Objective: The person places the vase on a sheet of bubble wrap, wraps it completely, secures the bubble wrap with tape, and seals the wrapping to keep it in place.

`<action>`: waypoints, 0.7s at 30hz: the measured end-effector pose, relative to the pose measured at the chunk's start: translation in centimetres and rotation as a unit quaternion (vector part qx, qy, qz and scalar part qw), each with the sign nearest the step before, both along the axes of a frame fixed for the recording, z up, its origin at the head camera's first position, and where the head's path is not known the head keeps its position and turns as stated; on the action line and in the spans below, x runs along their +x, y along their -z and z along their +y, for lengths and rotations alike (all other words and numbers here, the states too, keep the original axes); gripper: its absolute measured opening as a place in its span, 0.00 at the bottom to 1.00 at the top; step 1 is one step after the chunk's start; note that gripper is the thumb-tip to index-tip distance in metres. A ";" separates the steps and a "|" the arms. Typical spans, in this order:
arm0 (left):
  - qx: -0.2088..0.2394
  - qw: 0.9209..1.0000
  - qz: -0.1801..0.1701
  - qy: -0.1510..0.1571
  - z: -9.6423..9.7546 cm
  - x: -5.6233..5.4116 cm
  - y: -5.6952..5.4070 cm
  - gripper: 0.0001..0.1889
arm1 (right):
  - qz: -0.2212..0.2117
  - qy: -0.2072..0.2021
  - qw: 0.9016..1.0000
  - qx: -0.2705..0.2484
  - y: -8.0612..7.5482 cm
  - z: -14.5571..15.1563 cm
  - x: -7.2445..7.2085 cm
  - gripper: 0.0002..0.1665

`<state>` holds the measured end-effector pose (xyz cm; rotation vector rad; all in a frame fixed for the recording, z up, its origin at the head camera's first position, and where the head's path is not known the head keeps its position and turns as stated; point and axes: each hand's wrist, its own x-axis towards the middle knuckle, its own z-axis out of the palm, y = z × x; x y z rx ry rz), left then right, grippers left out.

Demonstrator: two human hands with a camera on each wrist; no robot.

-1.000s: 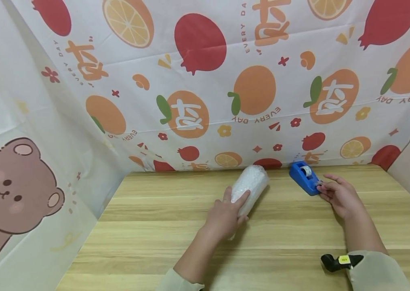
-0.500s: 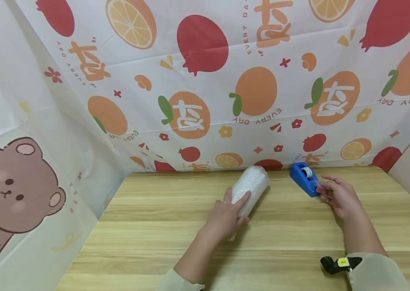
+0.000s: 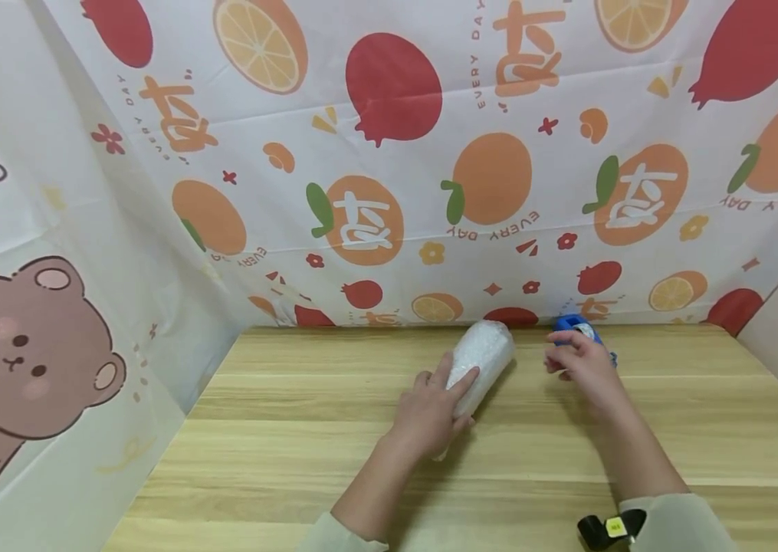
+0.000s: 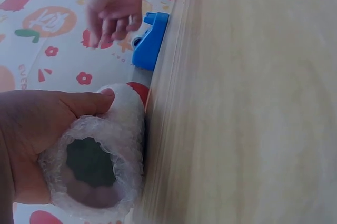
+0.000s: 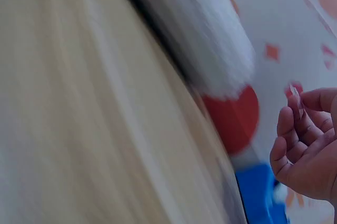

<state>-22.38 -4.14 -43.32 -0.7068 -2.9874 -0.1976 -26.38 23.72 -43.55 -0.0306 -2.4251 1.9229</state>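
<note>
A cylinder wrapped in bubble wrap [image 3: 487, 354] lies slanted on the wooden table. My left hand [image 3: 425, 414] holds it around its near end. Seen in the left wrist view, that end of the bubble-wrapped cylinder [image 4: 124, 124] shows a dark round face inside the wrap. My right hand [image 3: 585, 368] is in the air to the right of the cylinder, apart from it. Between thumb and finger it pinches a small clear strip of tape [image 5: 296, 100]. Behind the right hand stands a blue tape dispenser [image 4: 151, 42], partly hidden in the head view.
The wooden table [image 3: 278, 429] ends at a fruit-print cloth [image 3: 423, 192] hanging behind it. A cloth with a bear print [image 3: 30, 353] hangs on the left. A black wrist device [image 3: 602, 529] sits at the right sleeve.
My right hand has left the dispenser's front and moved left toward the cylinder, carrying the strip of tape. The left hand stays on the cylinder. The head view has shifted slightly.
</note>
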 end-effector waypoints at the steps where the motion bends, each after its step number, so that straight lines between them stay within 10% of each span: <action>1: 0.003 1.000 -0.003 0.002 -0.1 0.0 0.0 0.39 | 0.001 -0.013 1.000 0.005 0.0 -0.9 0.0 0.18; 21: 0.024 0.999 -0.025 0.003 -0.3 0.1 -0.3 0.46 | -0.011 -0.052 0.998 -0.024 -0.8 -8.8 0.0 0.20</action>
